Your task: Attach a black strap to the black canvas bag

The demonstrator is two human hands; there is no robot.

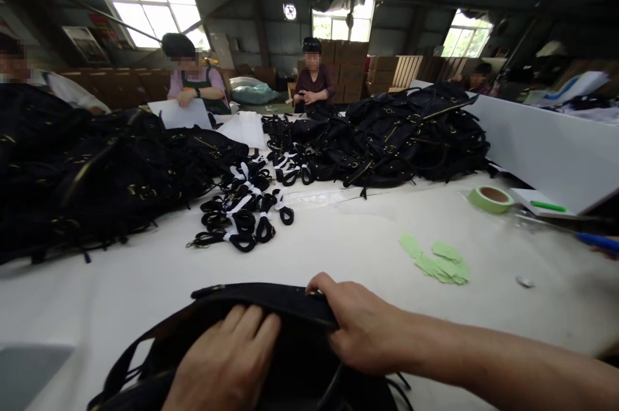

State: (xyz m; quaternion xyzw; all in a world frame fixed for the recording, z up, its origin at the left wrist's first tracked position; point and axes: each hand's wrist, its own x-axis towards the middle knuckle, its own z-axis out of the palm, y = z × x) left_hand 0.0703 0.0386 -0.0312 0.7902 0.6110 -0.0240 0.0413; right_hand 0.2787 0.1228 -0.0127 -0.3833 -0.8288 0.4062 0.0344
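left hand (227, 366) lay flat, fingers open, on black bag (290, 308) | right hand (360, 327) gripped its rim | risk: loose strap (120, 362) below fingers could snag

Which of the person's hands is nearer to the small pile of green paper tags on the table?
The right hand. It grips the black bag's top edge, just below-left of the green tags. The left hand lies flat on the bag, farther left.
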